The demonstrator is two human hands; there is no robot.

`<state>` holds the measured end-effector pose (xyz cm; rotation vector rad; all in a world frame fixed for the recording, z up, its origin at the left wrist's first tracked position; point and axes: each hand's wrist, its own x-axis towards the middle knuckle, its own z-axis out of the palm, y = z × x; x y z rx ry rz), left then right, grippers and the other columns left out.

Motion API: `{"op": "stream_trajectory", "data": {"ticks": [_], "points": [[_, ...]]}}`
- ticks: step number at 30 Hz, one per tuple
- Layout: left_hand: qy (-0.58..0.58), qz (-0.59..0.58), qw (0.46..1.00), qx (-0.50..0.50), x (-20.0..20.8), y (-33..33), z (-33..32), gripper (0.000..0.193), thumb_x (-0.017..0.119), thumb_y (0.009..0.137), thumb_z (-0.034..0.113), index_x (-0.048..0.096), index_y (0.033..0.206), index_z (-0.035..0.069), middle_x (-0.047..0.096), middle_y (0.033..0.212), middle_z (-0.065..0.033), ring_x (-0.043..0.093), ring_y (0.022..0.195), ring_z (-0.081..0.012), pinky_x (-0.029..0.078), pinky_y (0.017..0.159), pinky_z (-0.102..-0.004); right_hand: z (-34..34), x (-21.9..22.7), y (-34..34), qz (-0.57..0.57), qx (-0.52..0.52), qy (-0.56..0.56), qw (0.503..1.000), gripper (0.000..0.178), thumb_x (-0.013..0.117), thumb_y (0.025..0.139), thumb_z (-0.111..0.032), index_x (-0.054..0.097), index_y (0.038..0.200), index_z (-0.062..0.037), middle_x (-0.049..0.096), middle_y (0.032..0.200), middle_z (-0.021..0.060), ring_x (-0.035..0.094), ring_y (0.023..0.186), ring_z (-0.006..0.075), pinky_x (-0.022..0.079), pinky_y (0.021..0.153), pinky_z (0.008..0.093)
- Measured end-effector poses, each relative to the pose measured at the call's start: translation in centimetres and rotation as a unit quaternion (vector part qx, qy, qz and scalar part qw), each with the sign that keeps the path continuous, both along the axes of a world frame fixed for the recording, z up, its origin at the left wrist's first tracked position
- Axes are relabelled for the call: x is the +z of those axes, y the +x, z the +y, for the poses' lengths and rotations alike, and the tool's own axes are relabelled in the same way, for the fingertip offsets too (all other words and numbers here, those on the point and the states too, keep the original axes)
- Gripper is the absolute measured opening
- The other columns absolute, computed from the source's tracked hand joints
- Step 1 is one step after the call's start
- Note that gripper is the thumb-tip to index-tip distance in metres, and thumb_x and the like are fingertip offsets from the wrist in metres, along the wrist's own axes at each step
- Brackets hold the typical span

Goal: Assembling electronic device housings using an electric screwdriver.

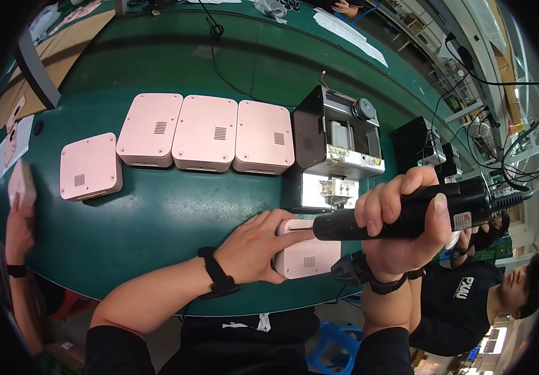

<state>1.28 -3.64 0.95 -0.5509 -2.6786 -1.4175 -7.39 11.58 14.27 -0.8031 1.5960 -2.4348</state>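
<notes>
A black electric screwdriver (376,215) lies across my right hand (401,219), the fingers and thumb wrapped round its body. Its thin bit points left, to the far left corner of a pink square box (310,259) on the table. Whether the tip sits in a screw hole I cannot tell. My left hand (254,247) grips that box by its left side, thumb at the near edge and fingers over the far corner beside the bit. The box lies with its vent slots up, and its right part is partly behind the screwdriver.
Several more pink boxes (204,134) stand in a row on the green table (157,219). A black and silver fixture (338,144) stands beyond my right hand. At the far left a co-worker's hand (18,212) holds another pink box. Another person (469,306) is at the right.
</notes>
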Motion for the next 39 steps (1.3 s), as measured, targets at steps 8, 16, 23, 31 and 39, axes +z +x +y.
{"op": "stream_trajectory", "data": {"ticks": [8,16,23,31,39], "points": [[0.000,0.003,1.000,-0.004,-0.5,-0.1,-0.1,0.075,0.090,0.056,0.022,0.062,0.125,0.013,0.048,0.131,-0.0122,0.051,0.121,-0.0343,0.046,0.102,-0.0428,-0.3,0.0,0.7,0.023,0.018,0.048,0.998,0.041,0.055,0.091,-0.047,0.046,0.097,-0.0076,0.049,0.064,0.0042,0.047,0.046,0.0160,0.043,0.050,0.0332],[0.015,0.015,1.000,-0.002,-0.9,-0.9,0.0,0.074,0.089,0.055,0.019,0.064,0.124,0.013,0.046,0.128,-0.0119,0.051,0.117,-0.0335,0.045,0.102,-0.0409,-1.7,1.2,2.4,0.000,-0.022,0.142,0.990,0.049,0.069,0.081,-0.049,0.044,0.095,-0.0101,0.050,0.065,0.0047,0.048,0.048,0.0175,0.043,0.050,0.0341],[0.005,0.032,0.999,-0.022,-0.7,-0.7,-0.5,0.070,0.089,0.056,0.021,0.066,0.122,0.011,0.046,0.129,-0.0142,0.050,0.118,-0.0355,0.044,0.103,-0.0422,-1.7,1.2,3.0,0.006,0.012,0.088,0.996,0.045,0.071,0.085,-0.043,0.043,0.095,-0.0091,0.051,0.064,0.0053,0.051,0.053,0.0181,0.045,0.053,0.0346],[-0.008,0.026,0.999,-0.032,-1.3,-0.1,0.3,0.080,0.088,0.059,0.022,0.059,0.134,0.015,0.047,0.131,-0.0161,0.050,0.121,-0.0374,0.043,0.105,-0.0440,-0.5,-1.3,1.7,0.063,0.010,0.090,0.994,0.040,0.068,0.091,-0.038,0.044,0.101,-0.0069,0.052,0.068,0.0071,0.049,0.052,0.0176,0.045,0.054,0.0345],[-0.011,0.006,1.000,-0.012,0.2,-0.9,0.1,0.086,0.088,0.058,0.022,0.056,0.138,0.025,0.048,0.128,-0.0132,0.052,0.120,-0.0347,0.045,0.103,-0.0434,3.6,1.5,-2.8,0.088,-0.123,0.023,0.988,0.028,0.048,0.099,-0.034,0.047,0.101,-0.0063,0.049,0.067,0.0053,0.047,0.049,0.0163,0.043,0.051,0.0345]]}}
